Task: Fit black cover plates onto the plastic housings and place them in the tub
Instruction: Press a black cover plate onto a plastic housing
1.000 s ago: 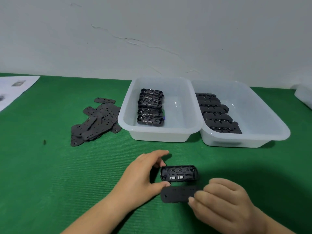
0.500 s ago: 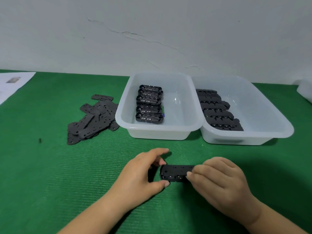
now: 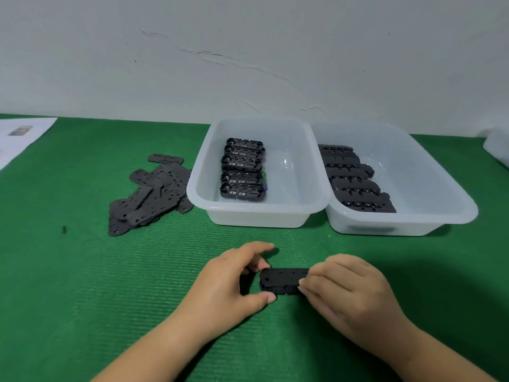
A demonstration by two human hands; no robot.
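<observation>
A black housing with a black cover plate lying on top sits on the green mat in front of me. My left hand grips its left end between thumb and fingers. My right hand holds its right end, fingertips curled onto the plate. A pile of loose cover plates lies on the mat to the left. The left tub contains several open housings. The right tub contains a row of covered housings.
A white sheet of paper lies at the far left edge. A white object shows at the far right edge. A wall stands behind the tubs. A small dark speck lies on the mat at left.
My right hand brought the cover plate up from the mat onto the housing. Both hands now hold the covered housing at its ends.
</observation>
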